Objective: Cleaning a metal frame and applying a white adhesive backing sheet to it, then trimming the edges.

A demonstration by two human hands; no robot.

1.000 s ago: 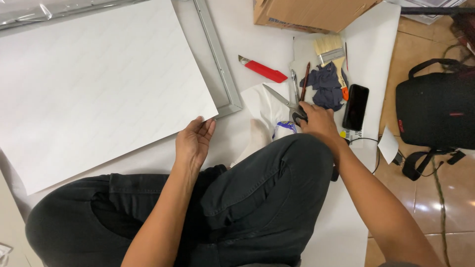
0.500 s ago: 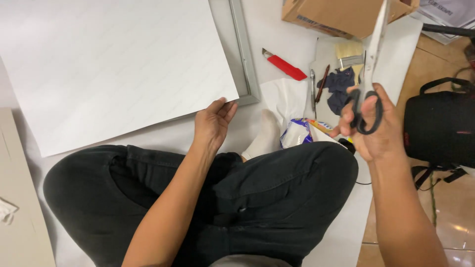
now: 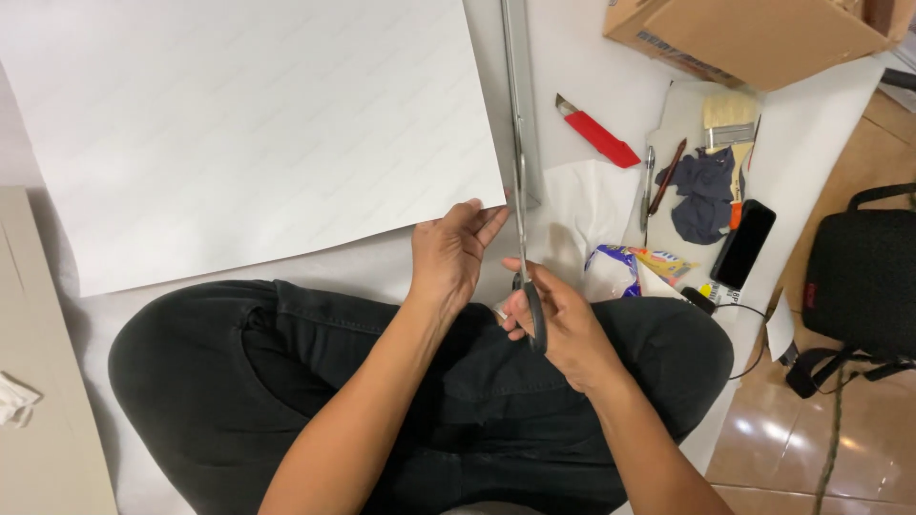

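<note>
Head view shows us seated cross-legged on the floor, with our left hand [image 3: 448, 262] pinning the near right corner of one large white sheet [image 3: 248, 133] that spreads from ten to twelve o'clock. Our right hand [image 3: 558, 319] has its fingers closed through the black handles of one pair of scissors [image 3: 520, 181], whose long blades point to twelve o'clock just beside the sheet's right edge.

We judge the step to be lining up a cut along that edge; the next move calls for opening the blades and seating the paper between them while the left hand keeps it flat.

At two o'clock we count one red utility knife [image 3: 598, 133], one paintbrush [image 3: 730, 119], one dark cloth [image 3: 704, 193], one black phone [image 3: 743, 244] and one cardboard box [image 3: 754, 33]. One black bag [image 3: 863, 281] sits at three o'clock.
</note>
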